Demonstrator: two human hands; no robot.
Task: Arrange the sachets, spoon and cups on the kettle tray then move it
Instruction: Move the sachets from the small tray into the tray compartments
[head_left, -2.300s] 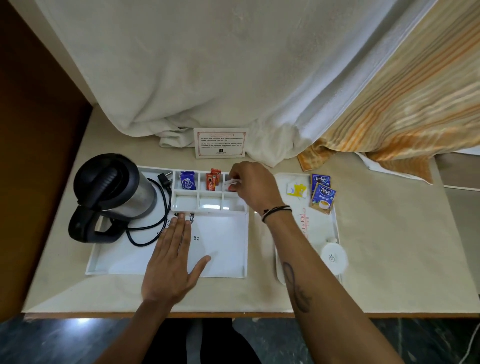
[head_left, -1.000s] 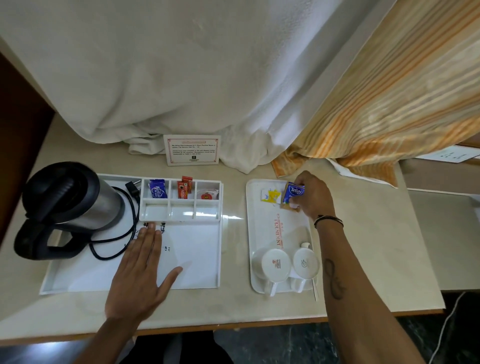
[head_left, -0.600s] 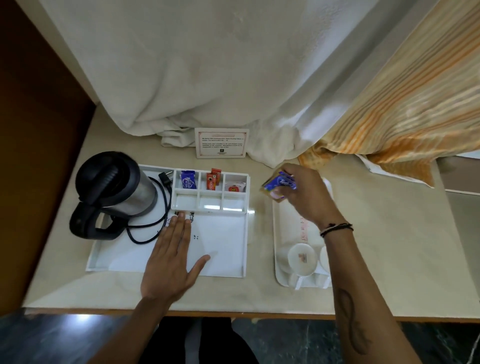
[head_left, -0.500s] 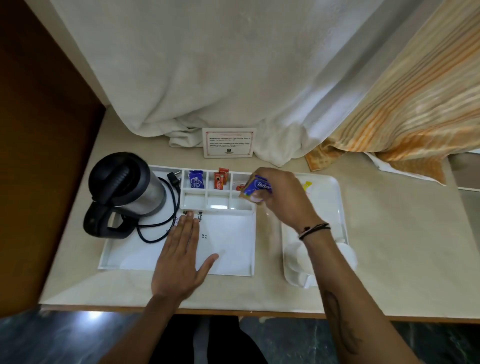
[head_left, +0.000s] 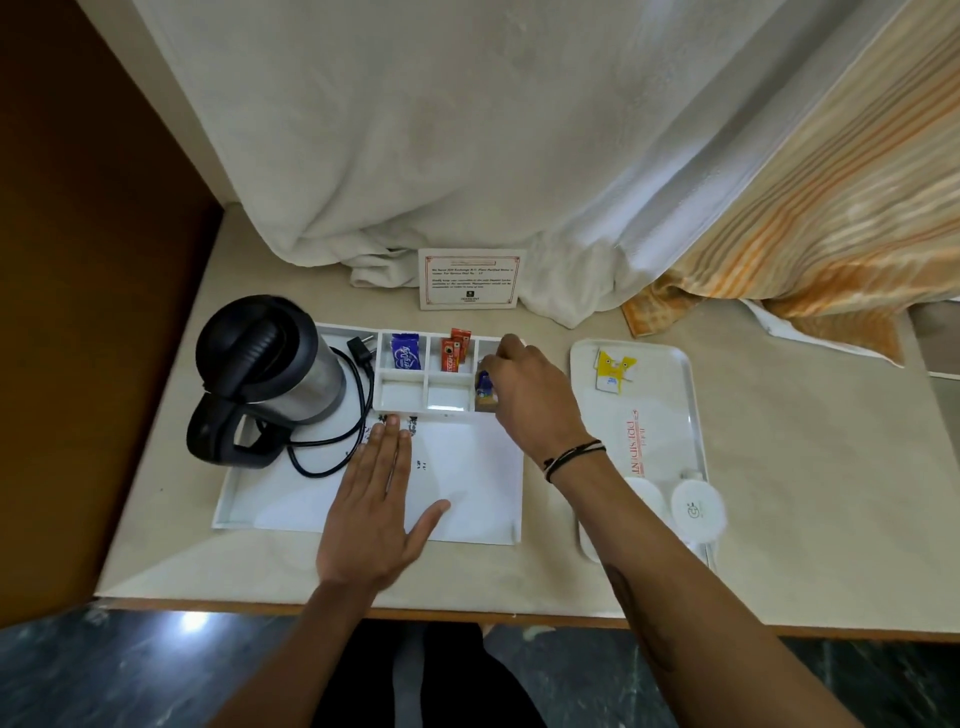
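The white kettle tray (head_left: 467, 519) holds a black and steel kettle (head_left: 270, 369) at its left and small compartments along its back. A blue sachet (head_left: 405, 352) and orange sachets (head_left: 453, 349) stand in the back compartments. My right hand (head_left: 530, 400) is over the rightmost compartments, fingers closed on blue tea sachets (head_left: 485, 387) at the front right one. My left hand (head_left: 376, 499) lies flat and open on the tray floor. A second white tray (head_left: 670, 410) to the right carries a yellow sachet (head_left: 612, 370) and two upturned white cups (head_left: 696, 509), one partly behind my forearm.
A printed card (head_left: 470, 279) stands behind the kettle tray. White towel cloth (head_left: 467, 156) and striped orange cloth (head_left: 831, 218) hang over the back of the beige counter (head_left: 810, 467). The kettle's black cord (head_left: 337, 447) loops on the tray. A dark wooden panel (head_left: 98, 312) borders the left.
My right hand took the blue tea sachets from the right tray and carried them left to the kettle tray's rightmost compartments. My left hand stayed flat on the tray.
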